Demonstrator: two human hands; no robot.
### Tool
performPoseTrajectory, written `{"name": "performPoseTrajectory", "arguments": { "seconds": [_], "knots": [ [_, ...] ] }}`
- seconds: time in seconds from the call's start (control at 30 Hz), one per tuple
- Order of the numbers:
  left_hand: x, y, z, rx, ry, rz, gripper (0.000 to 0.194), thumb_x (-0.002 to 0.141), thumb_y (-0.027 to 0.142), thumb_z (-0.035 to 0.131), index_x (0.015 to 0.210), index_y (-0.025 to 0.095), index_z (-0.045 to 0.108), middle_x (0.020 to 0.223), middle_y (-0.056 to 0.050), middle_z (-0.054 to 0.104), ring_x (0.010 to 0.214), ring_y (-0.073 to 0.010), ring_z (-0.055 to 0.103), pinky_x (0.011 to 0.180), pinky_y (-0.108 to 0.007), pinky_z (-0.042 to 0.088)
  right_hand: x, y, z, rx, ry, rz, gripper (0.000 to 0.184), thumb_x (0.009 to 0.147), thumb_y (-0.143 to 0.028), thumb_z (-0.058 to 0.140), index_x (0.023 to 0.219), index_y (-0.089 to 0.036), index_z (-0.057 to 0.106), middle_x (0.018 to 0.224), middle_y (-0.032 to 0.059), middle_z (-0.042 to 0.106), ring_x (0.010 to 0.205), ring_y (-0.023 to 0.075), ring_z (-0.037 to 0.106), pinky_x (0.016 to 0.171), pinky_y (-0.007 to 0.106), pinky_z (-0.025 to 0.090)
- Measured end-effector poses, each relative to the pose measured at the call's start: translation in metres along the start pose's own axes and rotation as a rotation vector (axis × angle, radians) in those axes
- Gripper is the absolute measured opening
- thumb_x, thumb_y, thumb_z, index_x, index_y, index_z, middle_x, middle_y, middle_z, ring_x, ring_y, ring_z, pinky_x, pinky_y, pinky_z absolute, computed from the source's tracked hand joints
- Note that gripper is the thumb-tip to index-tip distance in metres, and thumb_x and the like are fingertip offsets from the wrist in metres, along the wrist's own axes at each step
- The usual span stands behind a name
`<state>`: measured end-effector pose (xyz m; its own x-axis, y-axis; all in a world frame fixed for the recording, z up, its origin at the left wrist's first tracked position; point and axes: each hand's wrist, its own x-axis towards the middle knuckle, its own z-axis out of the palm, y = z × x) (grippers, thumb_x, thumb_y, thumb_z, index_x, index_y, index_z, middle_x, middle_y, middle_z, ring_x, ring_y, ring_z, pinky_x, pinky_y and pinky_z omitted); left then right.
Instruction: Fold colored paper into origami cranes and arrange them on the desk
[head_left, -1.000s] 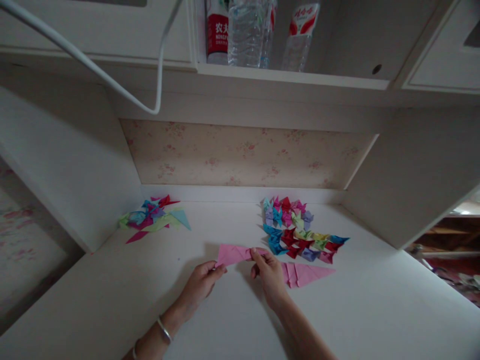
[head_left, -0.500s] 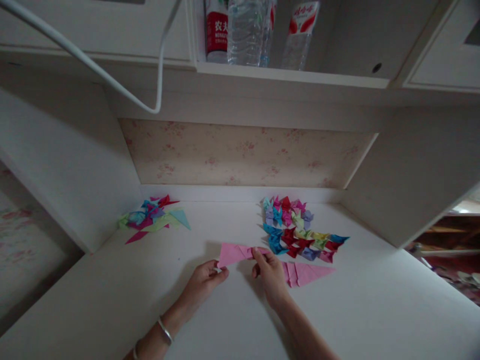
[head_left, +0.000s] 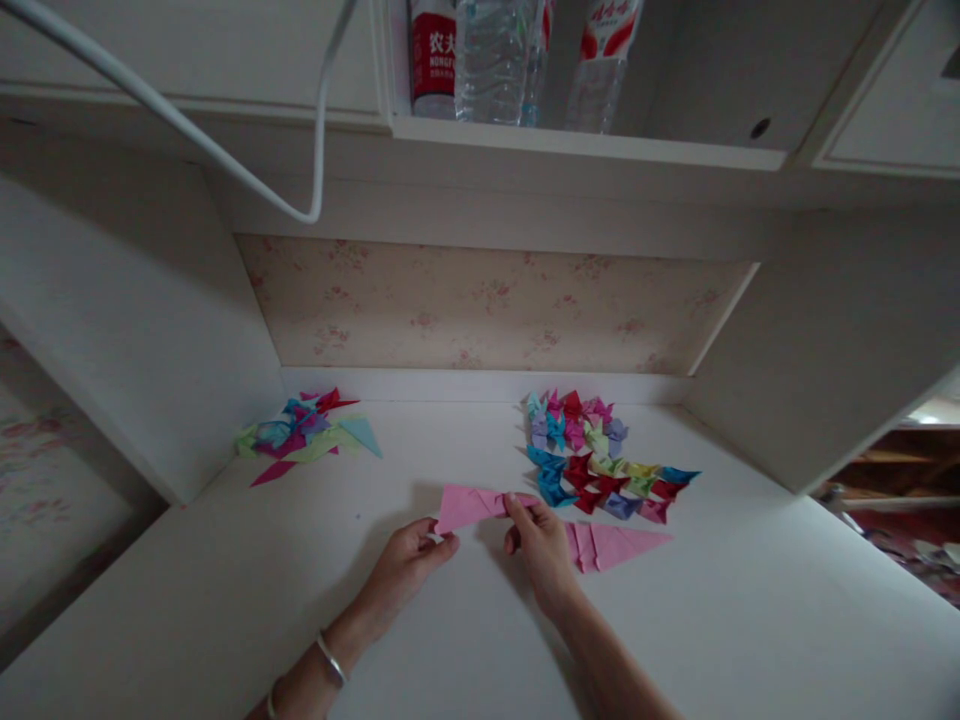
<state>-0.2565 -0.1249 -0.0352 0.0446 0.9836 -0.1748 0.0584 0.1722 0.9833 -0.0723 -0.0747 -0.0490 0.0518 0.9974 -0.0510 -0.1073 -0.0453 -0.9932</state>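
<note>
A folded strip of pink paper (head_left: pixel 472 507) is held up between my two hands, its wide end to the left. My left hand (head_left: pixel 411 562) pinches the lower left corner of it. The thumb and fingers of my right hand (head_left: pixel 541 550) are closed on its narrower right part, hiding that end. Just right of my right hand, a second pink folded paper (head_left: pixel 615 545) with pleats lies on the white desk (head_left: pixel 450 650), tapering to a point at the right. My right hand partly covers its left end.
Behind my right hand sit rows of small colourful folded paper pieces (head_left: pixel 600 478). A loose pile of coloured folded papers (head_left: pixel 304 435) lies at the back left. Plastic bottles (head_left: pixel 491 65) stand on the shelf above, and a white curved tube (head_left: pixel 225 165) hangs at upper left.
Both hands keep the same hold on the pink paper, with hardly any movement. The view has shifted very slightly.
</note>
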Motion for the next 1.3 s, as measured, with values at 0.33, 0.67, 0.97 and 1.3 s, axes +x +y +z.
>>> {"name": "performPoseTrajectory", "arguments": {
  "seconds": [0.33,0.67,0.97,1.3],
  "knots": [
    [0.002,-0.001,0.0,0.05,0.017,-0.001,0.046,0.07,0.054,0.068,0.092,0.014,0.063,0.055,0.008,0.041,0.044,-0.0057,0.026,0.043,-0.021,0.014,0.001,0.003,0.0,0.017,-0.009,-0.005,0.044,0.072,-0.061,0.064,0.075,-0.017,0.063,0.048,-0.0022,0.055,0.039,0.0103,0.043,0.042,0.024,0.027],
    [0.003,0.002,-0.005,0.048,0.01,-0.053,0.041,0.071,0.052,0.066,0.09,0.016,0.06,0.053,0.01,0.035,0.043,-0.0058,0.026,0.043,-0.021,0.014,-0.01,-0.017,-0.014,0.258,0.057,0.021,0.038,0.074,-0.055,0.066,0.073,-0.018,0.056,0.067,-0.0035,0.056,0.04,0.0054,0.042,0.039,0.021,0.027],
    [0.004,-0.003,-0.006,0.055,0.004,-0.026,0.04,0.074,0.051,0.062,0.093,0.016,0.059,0.055,0.009,0.038,0.042,-0.0046,0.022,0.042,-0.021,0.014,-0.02,-0.051,-0.11,0.242,0.137,0.033,0.029,0.071,-0.045,0.073,0.074,-0.019,0.06,0.061,-0.0035,0.054,0.044,0.0065,0.041,0.04,0.02,0.03],
    [0.0,0.0,-0.006,0.015,-0.004,-0.013,0.038,0.073,0.049,0.063,0.092,0.016,0.059,0.054,0.01,0.038,0.041,-0.0047,0.023,0.04,-0.02,0.014,-0.006,-0.051,-0.205,-0.083,0.295,0.195,0.038,0.065,-0.05,0.076,0.074,-0.016,0.062,0.068,-0.001,0.055,0.048,0.0057,0.045,0.04,0.017,0.034]
  ]
}}
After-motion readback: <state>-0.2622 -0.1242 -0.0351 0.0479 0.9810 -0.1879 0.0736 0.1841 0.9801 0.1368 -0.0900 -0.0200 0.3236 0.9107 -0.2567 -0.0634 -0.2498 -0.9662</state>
